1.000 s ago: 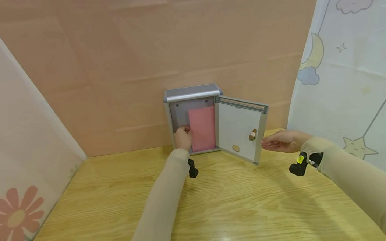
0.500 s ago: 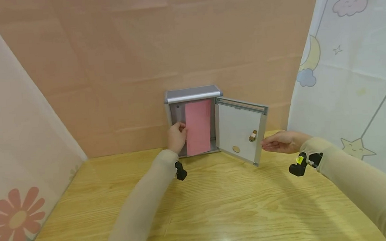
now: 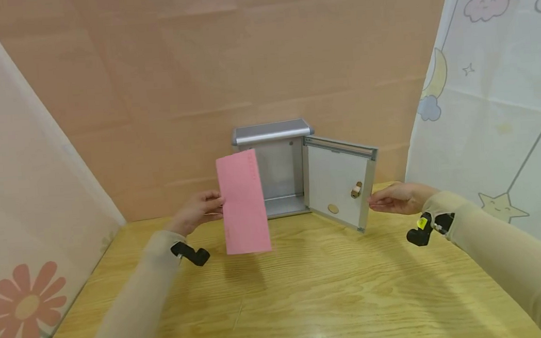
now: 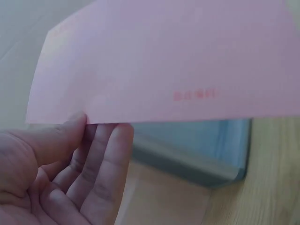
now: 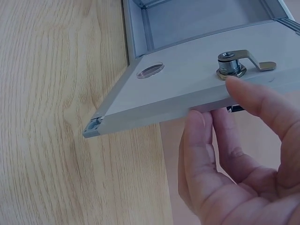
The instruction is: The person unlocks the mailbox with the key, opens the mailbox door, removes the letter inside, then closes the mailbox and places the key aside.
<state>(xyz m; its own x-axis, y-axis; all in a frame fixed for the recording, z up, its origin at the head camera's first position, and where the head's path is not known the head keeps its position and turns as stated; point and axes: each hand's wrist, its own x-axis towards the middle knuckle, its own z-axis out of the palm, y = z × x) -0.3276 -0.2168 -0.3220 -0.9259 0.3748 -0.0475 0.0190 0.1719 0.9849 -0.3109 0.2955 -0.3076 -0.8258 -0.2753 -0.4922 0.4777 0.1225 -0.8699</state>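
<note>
A pink envelope (image 3: 244, 207) stands nearly upright in the air, in front of the left part of a grey metal mailbox (image 3: 280, 171). My left hand (image 3: 195, 213) pinches its left edge between thumb and fingers. In the left wrist view, faint red print shows on the envelope (image 4: 197, 61). The mailbox door (image 3: 334, 183) stands swung out to the right, with a cam lock (image 3: 356, 190) on its inner face. My right hand (image 3: 397, 199) holds the free edge of that door. From the right wrist, the thumb lies on the edge just below the lock (image 5: 230, 64).
The mailbox stands on a wooden table (image 3: 324, 284) against an orange-pink backdrop (image 3: 163, 93). Printed cloth panels flank it: a flower (image 3: 28, 308) on the left, a moon and star on the right. An oval hole (image 3: 332, 209) pierces the door's lower part.
My left hand has drawn the envelope out of the mailbox, leftward and toward me. The inside of the box now shows bare. My right hand and the door have kept their place.
</note>
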